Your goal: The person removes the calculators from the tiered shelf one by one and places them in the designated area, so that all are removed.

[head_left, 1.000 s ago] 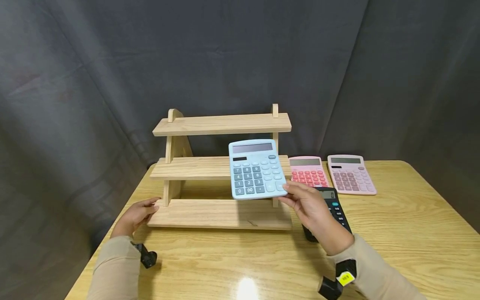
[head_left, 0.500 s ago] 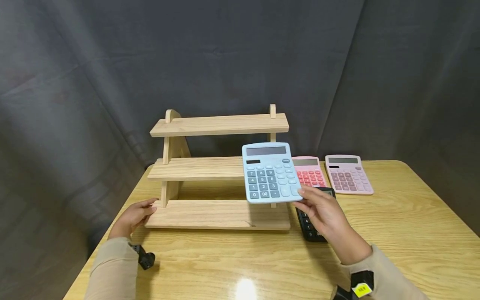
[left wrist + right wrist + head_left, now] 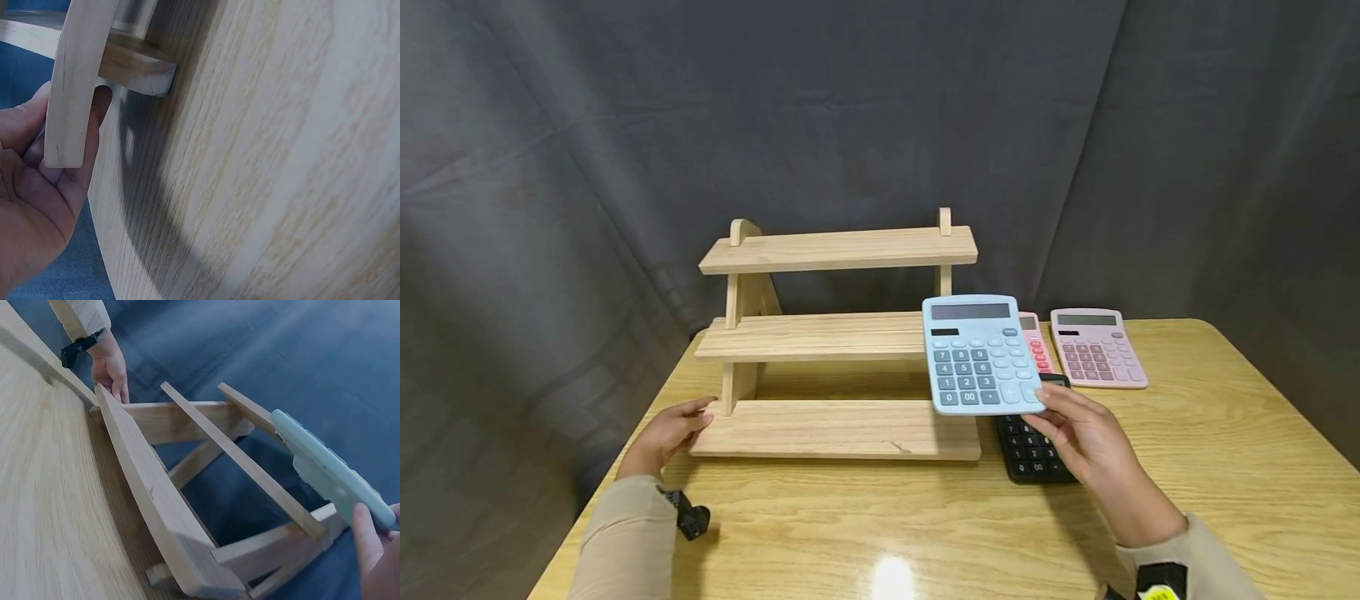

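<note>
A three-tier wooden display shelf (image 3: pixel 835 429) stands on the table. My left hand (image 3: pixel 664 435) grips the left end of its bottom board; in the left wrist view the thumb and fingers lie on either side of that board end (image 3: pixel 78 94). My right hand (image 3: pixel 1093 433) pinches a light blue calculator (image 3: pixel 977 354) by its lower right corner. It is held up in front of the shelf's right end, keys facing me. In the right wrist view the calculator (image 3: pixel 334 469) appears edge-on, apart from the boards.
Right of the shelf lie a black calculator (image 3: pixel 1033 454) and a pink one (image 3: pixel 1037 346), both partly hidden by the blue one. A pale pink calculator (image 3: pixel 1097 350) lies farther right on the wooden table (image 3: pixel 1217 450). A dark curtain (image 3: pixel 850 108) hangs behind.
My right hand has moved right and slightly down with the blue calculator, uncovering more of the shelf and covering more of the pink calculator. My left hand keeps its grip on the board.
</note>
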Demonstrator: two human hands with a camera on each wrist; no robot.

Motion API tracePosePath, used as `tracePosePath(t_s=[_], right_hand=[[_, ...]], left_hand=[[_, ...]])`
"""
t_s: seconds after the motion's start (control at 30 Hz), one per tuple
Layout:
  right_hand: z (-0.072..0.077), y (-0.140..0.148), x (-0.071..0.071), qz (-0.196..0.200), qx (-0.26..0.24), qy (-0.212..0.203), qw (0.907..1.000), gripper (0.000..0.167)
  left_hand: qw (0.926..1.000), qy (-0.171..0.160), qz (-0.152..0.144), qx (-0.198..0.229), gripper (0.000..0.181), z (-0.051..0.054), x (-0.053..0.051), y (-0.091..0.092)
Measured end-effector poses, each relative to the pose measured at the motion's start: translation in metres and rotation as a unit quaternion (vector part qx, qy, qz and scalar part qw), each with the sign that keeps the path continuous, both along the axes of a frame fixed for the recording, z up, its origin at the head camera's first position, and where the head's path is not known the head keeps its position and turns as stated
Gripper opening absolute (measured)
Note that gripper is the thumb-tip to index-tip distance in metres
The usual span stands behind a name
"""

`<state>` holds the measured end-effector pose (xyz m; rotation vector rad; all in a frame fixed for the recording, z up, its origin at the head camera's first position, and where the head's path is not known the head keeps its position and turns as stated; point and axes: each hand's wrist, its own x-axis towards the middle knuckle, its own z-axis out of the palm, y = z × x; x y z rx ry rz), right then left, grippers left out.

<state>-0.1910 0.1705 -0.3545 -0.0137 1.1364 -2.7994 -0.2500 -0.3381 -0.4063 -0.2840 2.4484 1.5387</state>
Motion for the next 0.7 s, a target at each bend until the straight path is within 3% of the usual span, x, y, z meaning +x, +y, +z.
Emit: tracePosePath(t_s=[0.17, 0.7], right_hand=[[-0.006, 0.014, 0.003, -0.007, -0.008, -0.004, 0.9999, 0.023], [-0.027, 0.062, 0.006, -0.030, -0.108, -0.015, 0.9936, 0.028]], left_hand=[[1.0000, 0.002, -0.001, 0.000, 0.052, 0.000, 0.000, 0.000], [1.0000, -0.005, 0.000, -0.004, 0.047, 0.004, 0.000, 0.002]])
